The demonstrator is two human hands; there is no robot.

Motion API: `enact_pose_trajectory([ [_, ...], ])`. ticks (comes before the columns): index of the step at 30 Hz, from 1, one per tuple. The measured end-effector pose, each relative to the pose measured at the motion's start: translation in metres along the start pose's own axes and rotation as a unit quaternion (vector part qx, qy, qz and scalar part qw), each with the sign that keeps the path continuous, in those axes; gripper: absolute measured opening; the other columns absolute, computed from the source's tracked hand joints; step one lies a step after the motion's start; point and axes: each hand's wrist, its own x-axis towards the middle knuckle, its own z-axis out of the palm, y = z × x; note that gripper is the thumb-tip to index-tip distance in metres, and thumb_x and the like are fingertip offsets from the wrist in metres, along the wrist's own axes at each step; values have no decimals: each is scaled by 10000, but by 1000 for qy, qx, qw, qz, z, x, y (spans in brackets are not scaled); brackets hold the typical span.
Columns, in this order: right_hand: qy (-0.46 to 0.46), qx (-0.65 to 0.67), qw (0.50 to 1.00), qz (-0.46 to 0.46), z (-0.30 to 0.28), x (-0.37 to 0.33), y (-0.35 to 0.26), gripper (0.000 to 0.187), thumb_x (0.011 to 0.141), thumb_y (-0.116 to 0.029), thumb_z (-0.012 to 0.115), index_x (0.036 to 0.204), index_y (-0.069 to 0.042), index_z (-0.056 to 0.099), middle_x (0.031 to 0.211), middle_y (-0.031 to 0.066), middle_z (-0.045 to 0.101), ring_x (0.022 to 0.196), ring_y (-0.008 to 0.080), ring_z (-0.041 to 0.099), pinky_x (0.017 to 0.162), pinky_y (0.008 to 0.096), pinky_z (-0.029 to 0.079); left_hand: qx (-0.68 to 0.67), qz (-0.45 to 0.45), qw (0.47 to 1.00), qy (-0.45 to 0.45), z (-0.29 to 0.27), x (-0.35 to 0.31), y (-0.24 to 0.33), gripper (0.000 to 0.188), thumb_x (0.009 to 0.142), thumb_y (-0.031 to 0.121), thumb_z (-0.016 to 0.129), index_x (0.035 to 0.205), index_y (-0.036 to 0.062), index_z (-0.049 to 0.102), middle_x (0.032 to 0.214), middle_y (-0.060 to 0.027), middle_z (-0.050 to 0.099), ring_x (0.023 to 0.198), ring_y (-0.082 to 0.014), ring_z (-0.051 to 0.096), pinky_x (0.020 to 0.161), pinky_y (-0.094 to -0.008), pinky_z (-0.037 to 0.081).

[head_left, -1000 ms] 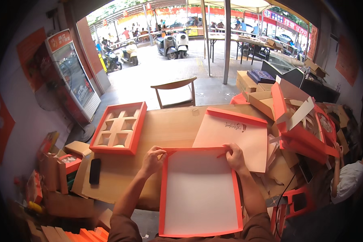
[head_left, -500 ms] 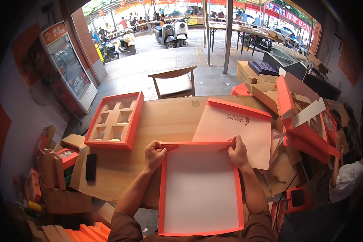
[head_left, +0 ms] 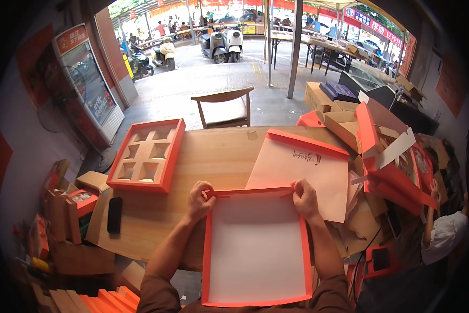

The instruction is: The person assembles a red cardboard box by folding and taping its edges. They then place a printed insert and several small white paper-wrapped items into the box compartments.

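A shallow cardboard box piece with a white inside and red-orange edges lies before me, its near end by my body. My left hand pinches its far left corner, and my right hand grips the far right corner. Between them the far wall stands raised, with small flaps folded inward along it. Beyond my right hand lies a pale pink box panel with a red far edge and dark lettering. To the far left sits a red box with several cream compartments.
The wooden table carries a black phone at left. Flattened red and brown cartons pile up at right, near another person's white sleeve. A chair stands beyond the table; orange box pieces lie at lower left.
The inner flaps by the far corners now lie closer along the far wall. Both hands keep hold of the corners and have shifted only slightly.
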Motion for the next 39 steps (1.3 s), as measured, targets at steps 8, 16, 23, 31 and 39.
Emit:
enact_pose_trajectory([
  [8, 10, 58, 998, -36, 3, -1, 8, 142, 844, 115, 676, 891, -16, 647, 967, 117, 736, 822, 210, 708, 749, 313, 562, -97, -37, 994, -41, 3, 1, -17, 170, 825, -101, 612, 938, 26, 614, 912, -38, 584, 707, -99, 567, 620, -260, 475],
  [16, 5, 18, 997, -71, 2, -2, 4, 165, 862, 62, 718, 980, -21, 797, 1070, 107, 763, 911, 215, 732, 779, 314, 577, -41, 60, 997, -34, 3, 4, -23, 187, 791, -116, 560, 934, -5, 609, 903, -96, 593, 880, -260, 613, 800, -357, 524],
  [23, 4, -46, 995, -89, -1, -2, -3, 184, 862, 78, 712, 1015, 15, 792, 1044, 125, 757, 958, 254, 747, 851, 344, 603, -46, 109, 989, -93, -3, 1, -5, 489, 830, -130, 515, 1209, 1, 795, 1129, -162, 768, 1012, -267, 734, 892, -362, 585],
  [31, 2, -61, 995, -74, -4, -1, -6, 164, 868, 41, 715, 992, -32, 792, 1025, 108, 765, 936, 287, 751, 829, 363, 597, -57, 37, 992, -103, -3, -2, -10, 379, 869, -119, 578, 1169, -16, 786, 1134, -153, 814, 1007, -162, 756, 825, -301, 603],
  [39, -7, -76, 995, -57, -6, -1, -11, 156, 870, 46, 683, 953, -58, 765, 996, 109, 758, 853, 305, 736, 773, 383, 587, -90, 52, 988, -112, -6, 1, 1, 326, 825, -131, 593, 1116, 11, 637, 1114, -138, 809, 928, -140, 751, 765, -288, 592],
])
